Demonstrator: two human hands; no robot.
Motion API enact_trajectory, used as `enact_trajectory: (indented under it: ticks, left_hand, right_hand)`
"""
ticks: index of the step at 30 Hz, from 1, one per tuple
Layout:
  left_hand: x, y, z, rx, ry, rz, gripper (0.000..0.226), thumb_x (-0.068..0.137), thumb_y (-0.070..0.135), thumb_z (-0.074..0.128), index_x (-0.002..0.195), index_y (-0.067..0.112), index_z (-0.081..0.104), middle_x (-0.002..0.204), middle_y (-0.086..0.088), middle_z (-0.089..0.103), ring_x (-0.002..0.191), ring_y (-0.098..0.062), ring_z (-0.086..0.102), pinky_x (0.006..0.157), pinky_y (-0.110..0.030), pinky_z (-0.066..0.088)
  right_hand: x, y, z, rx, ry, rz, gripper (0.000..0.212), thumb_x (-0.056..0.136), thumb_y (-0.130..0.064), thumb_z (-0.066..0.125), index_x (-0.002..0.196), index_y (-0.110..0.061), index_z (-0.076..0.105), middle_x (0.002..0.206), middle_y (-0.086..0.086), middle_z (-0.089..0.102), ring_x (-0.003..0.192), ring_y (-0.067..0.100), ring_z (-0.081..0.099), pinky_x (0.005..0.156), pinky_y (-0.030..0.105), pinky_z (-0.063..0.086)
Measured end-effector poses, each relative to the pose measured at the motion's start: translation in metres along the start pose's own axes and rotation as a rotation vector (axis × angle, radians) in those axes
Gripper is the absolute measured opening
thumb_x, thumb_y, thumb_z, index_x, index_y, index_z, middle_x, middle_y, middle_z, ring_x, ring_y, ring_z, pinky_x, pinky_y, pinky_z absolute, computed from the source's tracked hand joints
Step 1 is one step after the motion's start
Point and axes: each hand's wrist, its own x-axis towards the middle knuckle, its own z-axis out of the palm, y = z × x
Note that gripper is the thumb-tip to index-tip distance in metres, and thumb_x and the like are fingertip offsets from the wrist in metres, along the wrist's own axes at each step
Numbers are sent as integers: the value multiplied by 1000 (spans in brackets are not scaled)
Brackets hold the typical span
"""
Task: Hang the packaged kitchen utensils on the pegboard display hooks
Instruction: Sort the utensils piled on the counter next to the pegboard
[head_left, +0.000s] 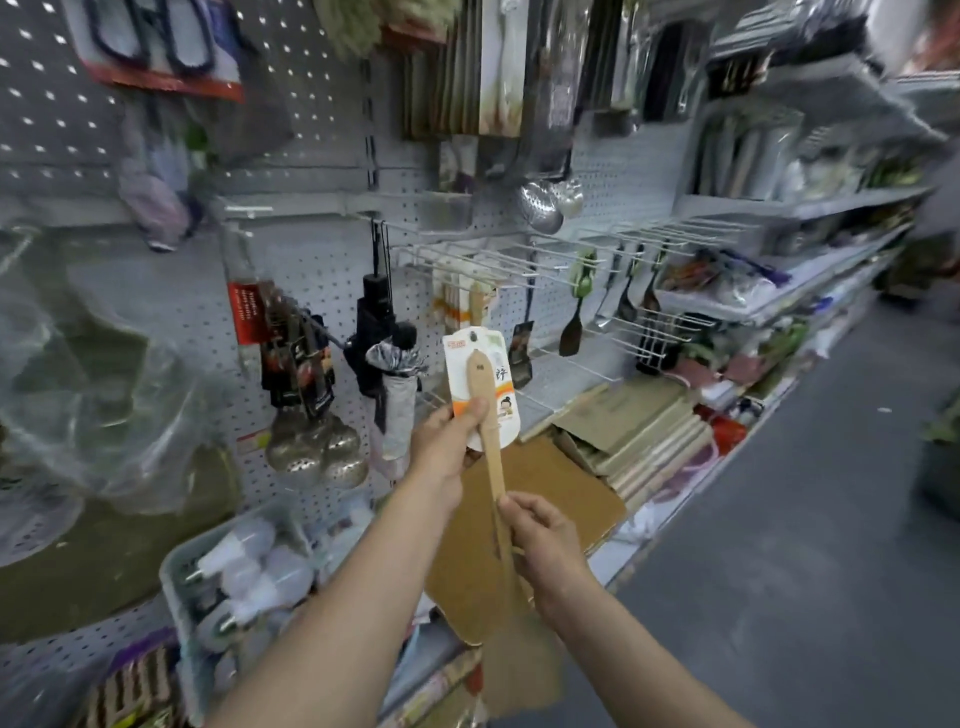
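Left hand (448, 435) pinches the backing card (482, 384) of the packaged wooden spatula (488, 441), right hand (540, 535) steadying the handle below, so the card's hang hole faces the white display hooks (483, 260) beyond.

Head view, down toward pegboard (322, 270)

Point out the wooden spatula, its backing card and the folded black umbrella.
wooden spatula (492, 457): head view, on the bare handle between the hands.
backing card (460, 347): head view, on its upper left.
folded black umbrella (375, 332): head view, on its hanging body.
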Motion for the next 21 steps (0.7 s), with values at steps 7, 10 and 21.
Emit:
enact_trajectory:
  ticks: [7,10,21]
  left_hand:
    - [43,-5,62,8,37,1,46,76,34,84,115,16,69,112,0,75,107,-20,66,92,-40,50]
    - [62,-8,90,16,43,31,56,70,38,87,119,18,69,112,2,76,113,-23,65,108,-50,42]
    - [149,-26,163,-116,237,120,118,26,60,98,130,17,63,123,-6,71,115,-31,65,99,-58,51]
  right_hand:
    - [58,-18,-37,50,-44,45,12,96,-23,70,99,-13,76,74,2,70,67,16,64,66,33,54]
    - [92,-26,-56,63,-69,48,11,96,-20,70,99,-12,75,72,0,70,65,15,64,63,31,52]
    - [206,-68,-118,48,-281,65,9,92,-21,73,85,-20,77,79,8,69,73,23,58,62,31,40]
